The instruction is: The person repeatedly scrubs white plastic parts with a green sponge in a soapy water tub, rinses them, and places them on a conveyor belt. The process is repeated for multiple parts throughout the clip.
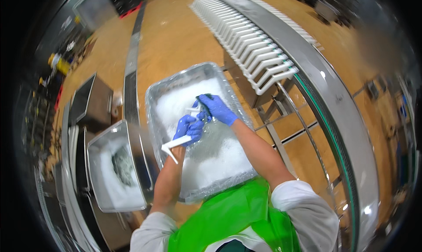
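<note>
My left hand (pixel 189 129), in a blue glove, is closed round a white bent bar (pixel 176 142). The bar's hooked end sticks out to the lower left, and its other end reaches up toward my right hand (pixel 216 109). That hand, gloved the same way, presses a dark green scouring pad (pixel 205 106) against the bar's far end; its fingers partly hide the pad. Both hands are above a large tub (pixel 153 115) lined with clear plastic, which holds water and thick white suds (pixel 211 162).
Left of the tub stands a metal bin (pixel 140 164) of sudsy water, with another metal bin (pixel 104 98) beyond it. At right, many similar white bars (pixel 250 49) line a long curved conveyor (pixel 325 80) with a green edge. A drain grate (pixel 131 96) crosses the tan floor (pixel 176 32).
</note>
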The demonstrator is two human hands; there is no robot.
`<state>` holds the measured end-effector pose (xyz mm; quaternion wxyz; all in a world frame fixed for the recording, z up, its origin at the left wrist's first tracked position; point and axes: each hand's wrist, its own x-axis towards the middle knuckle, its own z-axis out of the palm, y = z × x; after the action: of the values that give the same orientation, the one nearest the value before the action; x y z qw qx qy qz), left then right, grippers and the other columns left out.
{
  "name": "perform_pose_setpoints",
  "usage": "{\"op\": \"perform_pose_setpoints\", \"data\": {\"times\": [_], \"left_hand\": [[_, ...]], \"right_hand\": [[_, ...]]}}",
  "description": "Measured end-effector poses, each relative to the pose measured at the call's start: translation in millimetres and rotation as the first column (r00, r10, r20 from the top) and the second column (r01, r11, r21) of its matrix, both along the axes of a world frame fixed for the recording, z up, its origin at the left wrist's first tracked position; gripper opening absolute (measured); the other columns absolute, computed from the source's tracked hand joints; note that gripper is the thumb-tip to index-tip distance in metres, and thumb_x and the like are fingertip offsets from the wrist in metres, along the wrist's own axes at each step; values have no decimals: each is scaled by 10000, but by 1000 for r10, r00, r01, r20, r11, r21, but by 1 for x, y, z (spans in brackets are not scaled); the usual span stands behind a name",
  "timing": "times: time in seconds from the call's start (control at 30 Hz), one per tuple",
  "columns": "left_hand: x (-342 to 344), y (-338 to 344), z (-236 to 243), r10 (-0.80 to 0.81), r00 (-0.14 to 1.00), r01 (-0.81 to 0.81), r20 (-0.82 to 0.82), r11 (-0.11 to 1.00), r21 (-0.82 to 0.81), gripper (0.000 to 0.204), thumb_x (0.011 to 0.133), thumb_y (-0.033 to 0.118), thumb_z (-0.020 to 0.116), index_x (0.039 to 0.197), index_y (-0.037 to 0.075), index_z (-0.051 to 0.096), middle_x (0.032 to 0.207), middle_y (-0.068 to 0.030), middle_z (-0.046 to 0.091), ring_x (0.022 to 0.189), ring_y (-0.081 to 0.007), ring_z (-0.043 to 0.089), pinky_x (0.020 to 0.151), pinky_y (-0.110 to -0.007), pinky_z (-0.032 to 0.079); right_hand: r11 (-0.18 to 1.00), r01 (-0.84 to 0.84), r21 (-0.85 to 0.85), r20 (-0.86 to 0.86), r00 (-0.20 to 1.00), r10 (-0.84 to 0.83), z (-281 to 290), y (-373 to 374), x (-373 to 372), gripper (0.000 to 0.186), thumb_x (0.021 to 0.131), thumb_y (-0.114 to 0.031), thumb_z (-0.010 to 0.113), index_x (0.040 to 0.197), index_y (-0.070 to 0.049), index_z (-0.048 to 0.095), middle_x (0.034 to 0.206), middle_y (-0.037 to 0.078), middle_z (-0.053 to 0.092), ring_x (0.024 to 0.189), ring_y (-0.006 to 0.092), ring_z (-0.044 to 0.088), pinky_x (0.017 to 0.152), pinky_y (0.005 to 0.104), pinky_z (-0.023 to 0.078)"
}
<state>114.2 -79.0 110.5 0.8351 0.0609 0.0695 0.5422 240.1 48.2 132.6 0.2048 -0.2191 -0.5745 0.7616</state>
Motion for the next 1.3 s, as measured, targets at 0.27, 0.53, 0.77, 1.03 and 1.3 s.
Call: {"op": "perform_pose_setpoints", "data": {"times": [0.27, 0.53, 0.77, 1.03, 1.3], "left_hand": [[-11, 16, -104, -44, -652, 38, -757, 995, -90, 345, 910, 309, 518, 999, -12, 608, 771, -142, 617, 711, -264, 600, 687, -411, 489], [13, 53, 15, 238, -806, 149, -542, 968, 203, 333, 943, 292, 528, 1014, -19, 621, 838, -182, 651, 781, -266, 622, 737, -414, 472], [210, 169, 157, 461, -678, 321, -572, 886, 334, 486, 870, 138, 635, 1332, 133, 483, 777, -125, 661, 693, -166, 609, 656, -324, 489], [262, 259, 108, 618, -705, 555, -349, 786, 271, 506, 902, 238, 588, 1393, 227, 464, 794, -180, 655, 778, -355, 643, 718, -454, 486], [264, 259, 100, 635, -714, 588, -295, 773, 240, 501, 896, 235, 570, 1387, 241, 472, 831, -200, 652, 773, -375, 634, 724, -453, 493]], "right_hand": [[451, -448, 772, 579, 789, -207, -39, 10, 30, 250, 813, -216, 557, 993, -108, 693, 889, 161, 681, 843, 372, 655, 751, 470, 515], [152, -443, 883, 467, 860, -205, -51, -38, 124, 158, 781, -219, 609, 814, -110, 719, 794, 124, 688, 757, 328, 665, 663, 454, 509], [258, -315, 913, 343, 937, -68, -63, -37, 116, 142, 783, -161, 576, 781, -97, 703, 736, 119, 672, 645, 320, 644, 585, 434, 490], [247, -38, 968, 76, 986, -148, -71, -44, 113, 98, 722, -148, 601, 761, -103, 679, 721, 117, 652, 635, 315, 627, 567, 407, 487], [310, -236, 921, 268, 961, -64, -57, -40, 112, 114, 741, -136, 604, 829, -111, 672, 765, 110, 664, 690, 310, 649, 603, 401, 507]]}}
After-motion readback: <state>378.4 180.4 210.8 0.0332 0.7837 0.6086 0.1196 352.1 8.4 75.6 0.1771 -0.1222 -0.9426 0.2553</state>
